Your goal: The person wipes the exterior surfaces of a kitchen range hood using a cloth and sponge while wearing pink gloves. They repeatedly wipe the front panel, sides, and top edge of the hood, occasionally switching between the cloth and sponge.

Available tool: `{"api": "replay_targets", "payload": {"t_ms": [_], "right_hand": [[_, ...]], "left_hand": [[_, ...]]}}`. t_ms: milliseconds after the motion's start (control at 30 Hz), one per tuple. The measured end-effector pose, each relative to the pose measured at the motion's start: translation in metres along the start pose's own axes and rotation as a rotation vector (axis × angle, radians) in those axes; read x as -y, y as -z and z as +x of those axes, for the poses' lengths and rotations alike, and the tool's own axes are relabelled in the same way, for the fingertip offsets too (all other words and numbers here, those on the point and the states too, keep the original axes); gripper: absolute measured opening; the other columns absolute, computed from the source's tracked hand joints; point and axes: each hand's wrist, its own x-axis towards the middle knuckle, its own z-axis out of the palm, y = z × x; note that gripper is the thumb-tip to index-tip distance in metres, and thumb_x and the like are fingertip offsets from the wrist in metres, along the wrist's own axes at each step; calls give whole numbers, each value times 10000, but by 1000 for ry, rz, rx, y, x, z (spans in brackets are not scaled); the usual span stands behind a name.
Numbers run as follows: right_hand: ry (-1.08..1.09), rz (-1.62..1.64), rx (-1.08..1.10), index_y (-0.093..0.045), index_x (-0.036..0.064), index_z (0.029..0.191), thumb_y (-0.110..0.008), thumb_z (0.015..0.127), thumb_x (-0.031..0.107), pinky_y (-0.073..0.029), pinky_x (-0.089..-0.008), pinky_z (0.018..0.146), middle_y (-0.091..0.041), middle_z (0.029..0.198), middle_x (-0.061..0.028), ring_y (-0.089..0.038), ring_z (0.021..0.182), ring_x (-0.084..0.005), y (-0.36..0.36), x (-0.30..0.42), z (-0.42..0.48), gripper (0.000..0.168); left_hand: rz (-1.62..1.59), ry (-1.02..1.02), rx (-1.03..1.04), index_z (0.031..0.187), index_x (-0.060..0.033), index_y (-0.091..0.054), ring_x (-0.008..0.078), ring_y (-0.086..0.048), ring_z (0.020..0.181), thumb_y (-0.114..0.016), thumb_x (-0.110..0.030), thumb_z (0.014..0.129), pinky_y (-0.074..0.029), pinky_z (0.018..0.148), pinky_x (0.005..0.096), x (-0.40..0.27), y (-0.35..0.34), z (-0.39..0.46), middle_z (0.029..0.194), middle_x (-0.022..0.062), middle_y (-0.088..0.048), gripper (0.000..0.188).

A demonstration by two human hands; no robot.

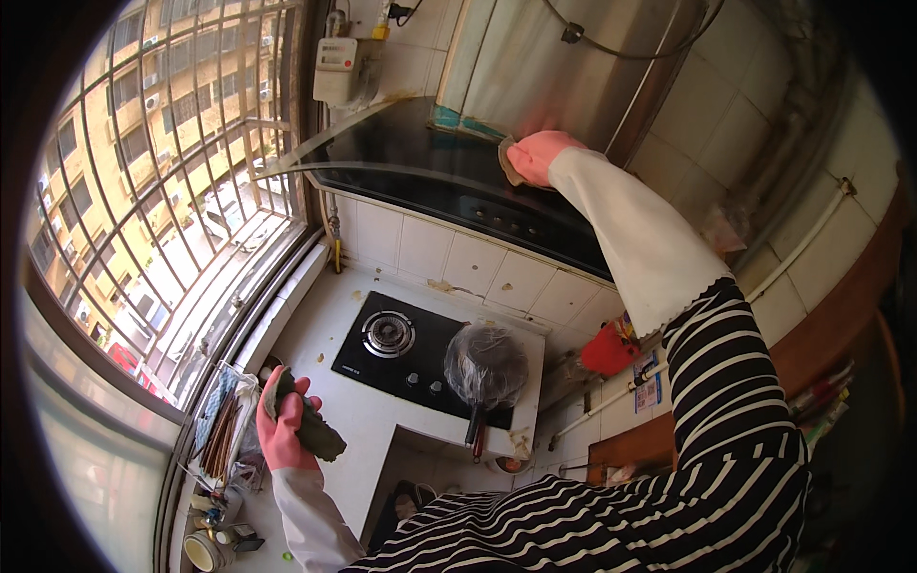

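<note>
My right hand [544,159], in a pink rubber glove with a long white cuff, presses a brownish cloth or pad [510,163] onto the black glass top of a range hood [423,154]. Beside it rises the hood's shiny metal duct cover [566,79], with teal strips along its base. My left hand [286,422], gloved the same way, is raised at the lower left above the white counter [337,448]. Its fingers grip a dark green, crumpled cloth [319,433].
A gas stove [412,351] is set into the counter below the hood. On its right burner stands a plastic-wrapped pan [487,362]. A wire rack with chopsticks [218,437] stands by the barred window [165,186]. A gas meter [337,68] hangs left of the hood.
</note>
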Motion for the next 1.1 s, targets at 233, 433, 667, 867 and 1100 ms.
{"api": "replay_targets", "payload": {"t_ms": [233,433,667,867,1100], "right_hand": [[137,55,66,-718,161,1041,-440,953,440,-477,-381,977,-665,1203,-77,-613,1110,-330,1,-4,-10,404],[76,5,36,-657,67,977,-478,959,345,-494,-326,847,-639,1079,-128,-608,928,-278,-4,-9,1,331],[155,-44,15,-697,98,953,-450,959,359,-513,-419,881,-671,1071,-145,-608,1027,-399,-6,-94,-73,359],[-67,36,-13,-707,103,1018,-434,972,444,-501,-424,958,-655,1149,-173,-618,1071,-410,-17,-98,-70,439],[25,104,-108,-685,84,892,-511,931,462,-519,-392,893,-660,1031,-178,-619,985,-397,-26,-55,-36,419]], "left_hand": [[71,13,-43,1406,-73,-504,215,-632,848,-701,-190,887,-529,727,326,2,18,-5,1138,137,-640,567],[14,25,-16,1416,-52,-494,219,-637,829,-615,-73,884,-530,712,328,3,-11,-2,1119,147,-638,547],[62,-5,-87,1434,-79,-479,199,-621,827,-678,-157,899,-520,696,319,6,26,-1,1137,123,-636,576],[64,12,-63,1412,-60,-499,197,-615,800,-618,-78,882,-516,708,313,2,-3,8,1111,127,-631,543],[90,104,121,1408,-30,-486,223,-631,820,-658,-109,879,-535,710,337,19,-69,22,1112,155,-647,562]]}}
